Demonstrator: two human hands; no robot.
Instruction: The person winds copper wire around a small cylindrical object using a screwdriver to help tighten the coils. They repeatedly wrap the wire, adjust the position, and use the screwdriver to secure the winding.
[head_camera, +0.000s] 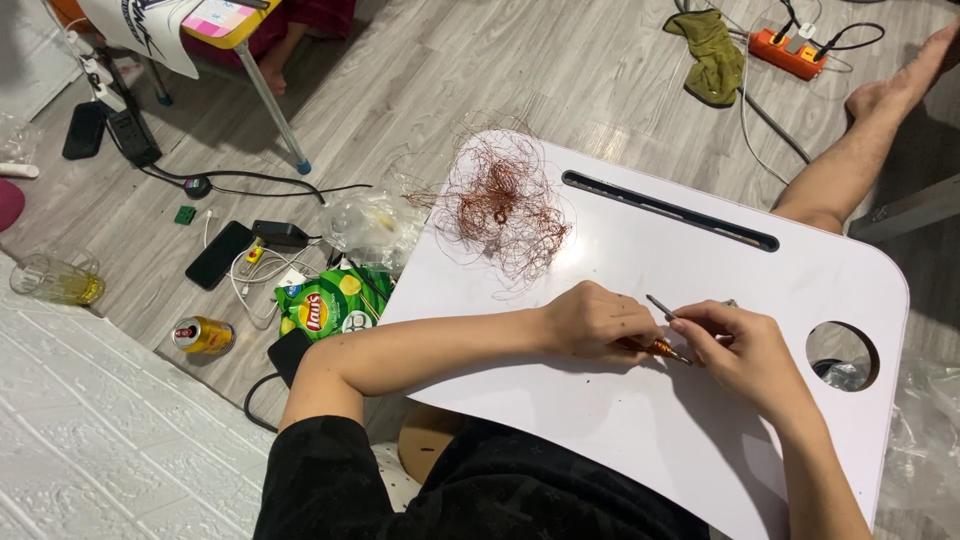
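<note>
My left hand (596, 320) rests on the white lap table (640, 420), fingers closed around a small orange-handled tool (662, 348). My right hand (738, 345) meets it from the right and pinches a thin grey metal rod (660, 306) that points up and left. What lies between the fingertips is hidden. A loose tangle of fine copper wire (500, 205) lies at the table's far left corner, apart from both hands.
The table has a long dark slot (668, 210) along its far edge and a round cup hole (842, 355) at right. On the floor to the left lie a green snack bag (322, 308), a yellow can (203, 335), a phone (220, 254) and cables. An orange power strip (795, 50) sits at top right beside my bare leg (865, 140).
</note>
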